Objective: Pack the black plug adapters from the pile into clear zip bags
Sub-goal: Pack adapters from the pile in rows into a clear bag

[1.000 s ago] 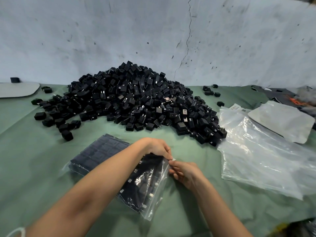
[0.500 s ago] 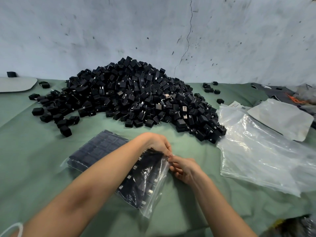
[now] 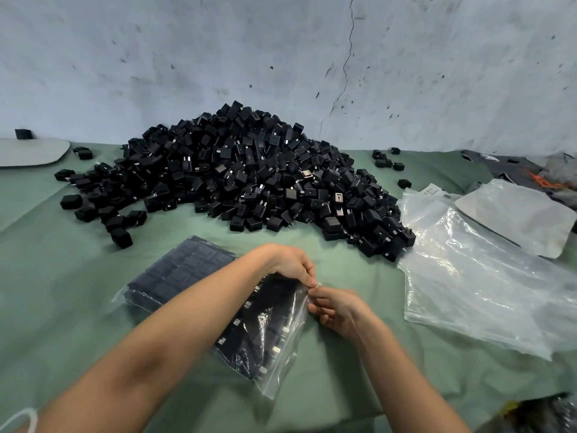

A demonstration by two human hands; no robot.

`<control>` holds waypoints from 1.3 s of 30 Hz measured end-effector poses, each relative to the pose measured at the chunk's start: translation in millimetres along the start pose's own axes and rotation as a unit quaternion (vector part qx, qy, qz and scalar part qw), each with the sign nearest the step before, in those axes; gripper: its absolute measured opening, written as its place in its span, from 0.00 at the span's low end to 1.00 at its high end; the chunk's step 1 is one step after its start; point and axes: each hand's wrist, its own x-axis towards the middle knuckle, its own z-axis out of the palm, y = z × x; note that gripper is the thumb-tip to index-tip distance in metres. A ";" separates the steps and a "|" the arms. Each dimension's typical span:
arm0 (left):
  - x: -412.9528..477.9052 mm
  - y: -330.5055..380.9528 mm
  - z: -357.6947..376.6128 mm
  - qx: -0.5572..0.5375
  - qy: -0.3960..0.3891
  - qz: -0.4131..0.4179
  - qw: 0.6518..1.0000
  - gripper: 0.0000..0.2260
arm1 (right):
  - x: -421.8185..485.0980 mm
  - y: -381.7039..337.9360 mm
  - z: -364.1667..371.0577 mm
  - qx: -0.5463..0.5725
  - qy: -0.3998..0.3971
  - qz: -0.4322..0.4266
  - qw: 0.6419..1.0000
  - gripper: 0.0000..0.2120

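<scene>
Our left grip and right grip both pinch the far corner of the filled zip bag, which lies on the counter at 6 o'clock from the pile. We judge it heavy, its film limp and slippery, so it is best held at the seal strip. Our forearm hides part of it, and we cannot tell whether the seal is closed.
</scene>
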 end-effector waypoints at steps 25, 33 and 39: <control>-1.8 -0.1 -0.7 0.007 -0.021 -0.014 1.000 0.04 | 0.8 2.1 6.8 -0.016 0.040 -0.043 0.998 0.06; 1.4 0.4 -1.9 0.003 -0.025 -0.028 0.999 0.05 | -2.1 2.1 6.1 -0.023 0.035 -0.043 0.998 0.06; 0.4 1.8 -2.3 -0.004 -0.027 -0.033 0.999 0.06 | -1.3 2.1 5.3 -0.019 0.034 -0.040 0.998 0.06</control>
